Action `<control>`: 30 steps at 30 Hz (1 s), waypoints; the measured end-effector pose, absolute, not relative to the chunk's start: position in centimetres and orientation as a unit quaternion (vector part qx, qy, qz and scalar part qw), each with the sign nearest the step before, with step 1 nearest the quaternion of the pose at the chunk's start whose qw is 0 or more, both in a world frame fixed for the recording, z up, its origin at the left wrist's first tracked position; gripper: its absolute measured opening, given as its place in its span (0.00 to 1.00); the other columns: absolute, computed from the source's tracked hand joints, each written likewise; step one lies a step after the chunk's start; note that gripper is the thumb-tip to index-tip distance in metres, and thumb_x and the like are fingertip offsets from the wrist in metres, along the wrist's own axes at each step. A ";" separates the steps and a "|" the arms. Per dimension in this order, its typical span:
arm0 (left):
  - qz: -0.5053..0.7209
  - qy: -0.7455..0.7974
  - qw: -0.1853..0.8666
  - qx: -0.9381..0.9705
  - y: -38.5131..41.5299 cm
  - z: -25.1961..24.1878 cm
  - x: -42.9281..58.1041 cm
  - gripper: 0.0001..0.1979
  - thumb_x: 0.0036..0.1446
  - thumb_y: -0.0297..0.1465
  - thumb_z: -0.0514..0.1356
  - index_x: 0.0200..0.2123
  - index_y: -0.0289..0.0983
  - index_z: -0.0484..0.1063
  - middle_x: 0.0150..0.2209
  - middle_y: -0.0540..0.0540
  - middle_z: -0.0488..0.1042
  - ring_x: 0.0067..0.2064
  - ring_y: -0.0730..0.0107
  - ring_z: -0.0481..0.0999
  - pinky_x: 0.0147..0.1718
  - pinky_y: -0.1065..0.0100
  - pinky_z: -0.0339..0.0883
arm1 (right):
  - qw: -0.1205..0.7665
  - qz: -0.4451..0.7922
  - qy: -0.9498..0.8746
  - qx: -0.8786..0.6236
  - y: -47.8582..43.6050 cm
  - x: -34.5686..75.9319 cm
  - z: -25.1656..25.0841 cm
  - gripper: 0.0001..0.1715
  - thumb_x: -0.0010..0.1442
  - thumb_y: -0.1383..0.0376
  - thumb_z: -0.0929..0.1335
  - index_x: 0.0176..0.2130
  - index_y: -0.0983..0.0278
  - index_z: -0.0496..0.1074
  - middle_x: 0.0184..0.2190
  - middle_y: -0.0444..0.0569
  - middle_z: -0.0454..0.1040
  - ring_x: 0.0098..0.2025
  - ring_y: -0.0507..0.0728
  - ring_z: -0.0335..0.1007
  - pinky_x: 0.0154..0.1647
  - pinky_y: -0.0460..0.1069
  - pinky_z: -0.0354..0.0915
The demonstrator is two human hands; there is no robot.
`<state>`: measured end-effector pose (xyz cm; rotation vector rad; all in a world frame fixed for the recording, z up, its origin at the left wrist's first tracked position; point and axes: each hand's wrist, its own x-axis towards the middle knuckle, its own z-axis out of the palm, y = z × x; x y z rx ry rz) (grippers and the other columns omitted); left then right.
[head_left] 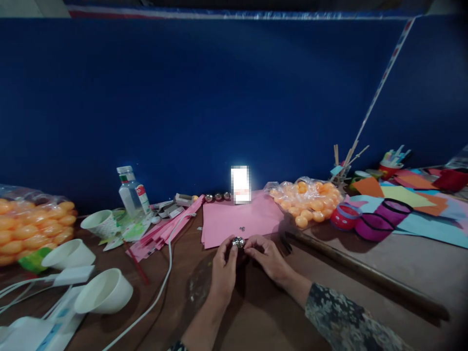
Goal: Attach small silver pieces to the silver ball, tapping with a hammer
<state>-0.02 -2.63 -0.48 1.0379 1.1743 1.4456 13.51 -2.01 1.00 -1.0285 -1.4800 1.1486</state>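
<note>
A shiny silver ball [238,242] is pinched between the thumb and fingers of my left hand [224,265], just above the table in front of the pink paper sheets [237,222]. My right hand [268,258] comes in from the other side, thumb and forefinger pressed together at the ball's right edge. Whether something small sits between those fingertips is too fine to see. Small metallic bits [242,228] lie on the pink paper beyond my hands. Several similar silver balls [218,196] stand in a row behind the paper.
A hammer with a long wooden handle [365,268] lies at right. Bags of orange balls [310,200] flank the workspace. White cups [104,292], a clear bottle [133,192] and a white cable [170,263] are at left; purple mesh cups [375,226] and coloured paper [435,224] at right.
</note>
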 end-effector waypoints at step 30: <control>0.567 0.475 0.496 0.455 -2.8 -0.2 -0.3 0.19 0.49 0.35 0.59 0.45 0.37 0.67 0.46 0.42 0.72 0.47 0.63 0.70 0.47 0.64 0.62 | 0.474 0.438 -0.619 -0.447 -2.0 13.7 1.2 0.07 0.52 0.64 0.66 0.28 0.66 0.69 0.25 0.44 0.69 0.30 0.52 0.64 0.32 0.44 0.60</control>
